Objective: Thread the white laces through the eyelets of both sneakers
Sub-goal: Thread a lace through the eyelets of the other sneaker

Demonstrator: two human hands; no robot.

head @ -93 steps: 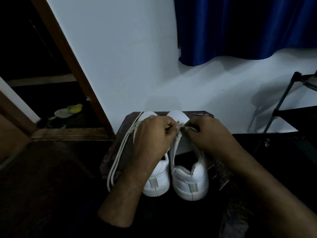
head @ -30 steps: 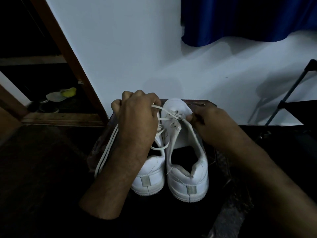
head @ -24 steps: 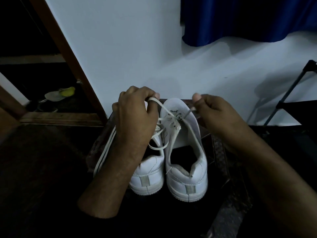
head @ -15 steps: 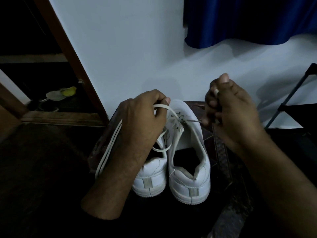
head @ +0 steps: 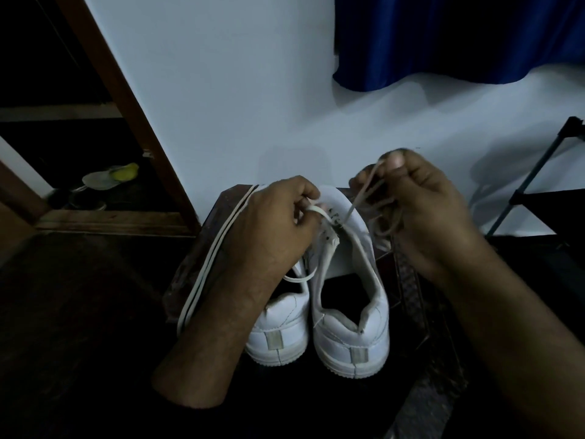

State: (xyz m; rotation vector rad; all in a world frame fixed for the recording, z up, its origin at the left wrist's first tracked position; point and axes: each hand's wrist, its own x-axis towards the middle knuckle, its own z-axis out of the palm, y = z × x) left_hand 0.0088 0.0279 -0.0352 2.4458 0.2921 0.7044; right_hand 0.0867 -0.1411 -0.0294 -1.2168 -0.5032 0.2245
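Two white sneakers stand side by side, heels toward me, on a dark low stand (head: 202, 245). The right sneaker (head: 349, 299) has a white lace (head: 354, 205) through its front eyelets. My left hand (head: 272, 229) pinches the left end of this lace over the left sneaker (head: 278, 331). My right hand (head: 421, 210) is closed on the other end, raised above and right of the toe, with loose loops hanging under the palm. A second white lace (head: 209, 264) lies in a long doubled strip along the stand's left side, partly under my left forearm.
A white wall rises right behind the stand, with a blue curtain (head: 443, 42) hanging at the upper right. A wooden door frame (head: 126, 115) slants at the left, with a sandal (head: 110, 177) beyond it. A black metal rack (head: 538, 191) stands at the right.
My right hand has pulled the lace end up and out to the right, then dropped slightly and gathered loops. My left hand has lowered toward the eyelets, still pinching its end.
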